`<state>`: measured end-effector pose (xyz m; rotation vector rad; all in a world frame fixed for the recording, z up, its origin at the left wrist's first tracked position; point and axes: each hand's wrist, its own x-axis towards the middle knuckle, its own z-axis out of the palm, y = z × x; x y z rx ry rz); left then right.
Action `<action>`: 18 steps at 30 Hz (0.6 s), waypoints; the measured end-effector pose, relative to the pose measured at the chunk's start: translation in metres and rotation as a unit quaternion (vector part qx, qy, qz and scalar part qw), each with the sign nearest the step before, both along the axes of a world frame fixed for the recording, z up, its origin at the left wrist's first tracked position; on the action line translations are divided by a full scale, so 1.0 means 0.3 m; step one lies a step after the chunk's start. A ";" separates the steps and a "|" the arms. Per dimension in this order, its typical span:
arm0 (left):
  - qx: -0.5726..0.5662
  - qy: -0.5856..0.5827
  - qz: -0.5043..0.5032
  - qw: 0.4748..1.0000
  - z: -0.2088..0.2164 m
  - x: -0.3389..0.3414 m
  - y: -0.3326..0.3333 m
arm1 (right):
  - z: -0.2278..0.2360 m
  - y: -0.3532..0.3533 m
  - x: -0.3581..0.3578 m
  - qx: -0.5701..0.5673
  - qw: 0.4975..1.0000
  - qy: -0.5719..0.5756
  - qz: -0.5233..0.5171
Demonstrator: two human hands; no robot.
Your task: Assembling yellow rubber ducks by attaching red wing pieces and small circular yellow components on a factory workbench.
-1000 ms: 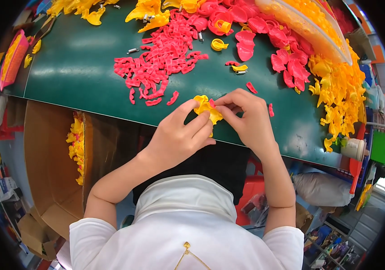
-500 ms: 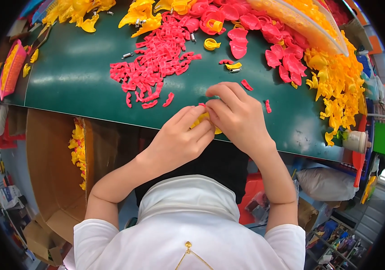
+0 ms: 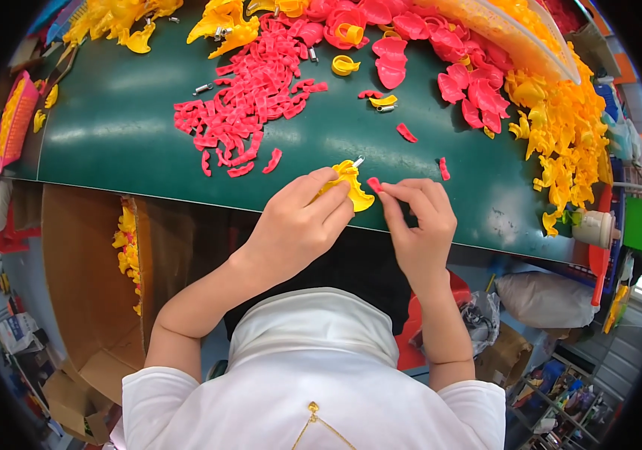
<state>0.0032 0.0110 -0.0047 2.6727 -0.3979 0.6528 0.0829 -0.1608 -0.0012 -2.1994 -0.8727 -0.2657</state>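
Note:
At the table's front edge, my left hand (image 3: 302, 214) grips a curved yellow plastic piece (image 3: 357, 196). A small metal spring (image 3: 358, 161) sticks up from the top of that piece. Just right of it, my right hand (image 3: 420, 221) pinches a small pink plastic strip (image 3: 374, 184) between thumb and fingertip, apart from the yellow piece. Beyond the hands, a loose pink strip (image 3: 406, 133) lies on the green tabletop (image 3: 133, 135). A heap of similar pink strips (image 3: 242, 112) spreads to the left.
Pink shell-shaped parts (image 3: 390, 61) and a yellow ring (image 3: 345, 65) lie farther back. Yellow parts (image 3: 561, 142) are piled on the right beside a tilted translucent basket (image 3: 516, 45). A pink basket (image 3: 17, 124) stands far left; a cardboard box (image 3: 88, 277) is below the edge.
My right hand has drawn away to the right and lower, with the pink strip between its fingers. The yellow piece and its spring now show more plainly in my left hand.

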 end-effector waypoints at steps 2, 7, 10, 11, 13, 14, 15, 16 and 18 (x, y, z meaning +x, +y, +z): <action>-0.001 0.001 -0.002 1.000 -0.003 0.001 -0.002 | -0.006 0.026 -0.014 0.016 1.000 0.019 -0.008; -0.008 -0.003 -0.009 1.000 0.003 0.006 -0.005 | -0.002 0.044 -0.016 0.004 1.000 -0.010 -0.012; -0.004 -0.002 -0.011 1.000 0.003 0.007 -0.002 | 0.035 0.058 -0.028 -0.044 0.999 -0.025 -0.019; 0.003 -0.004 -0.012 1.000 0.001 0.008 -0.001 | 0.053 0.065 -0.032 -0.085 0.996 -0.031 -0.026; 0.009 -0.007 -0.014 1.000 0.000 0.008 -0.002 | 0.079 0.078 -0.028 -0.124 0.991 -0.039 -0.025; 0.008 -0.009 -0.013 1.000 -0.001 0.007 -0.003 | 0.087 0.082 -0.025 -0.162 0.985 -0.047 -0.021; 0.007 -0.011 -0.012 1.000 -0.001 0.008 -0.003 | 0.092 0.085 -0.023 -0.163 0.985 -0.047 -0.022; 0.006 -0.012 -0.012 1.000 -0.001 0.008 -0.002 | 0.095 0.088 -0.020 -0.169 0.985 -0.024 -0.019; 0.003 -0.009 -0.013 1.000 -0.001 0.009 -0.005 | 0.097 0.088 -0.020 -0.176 0.984 -0.001 -0.016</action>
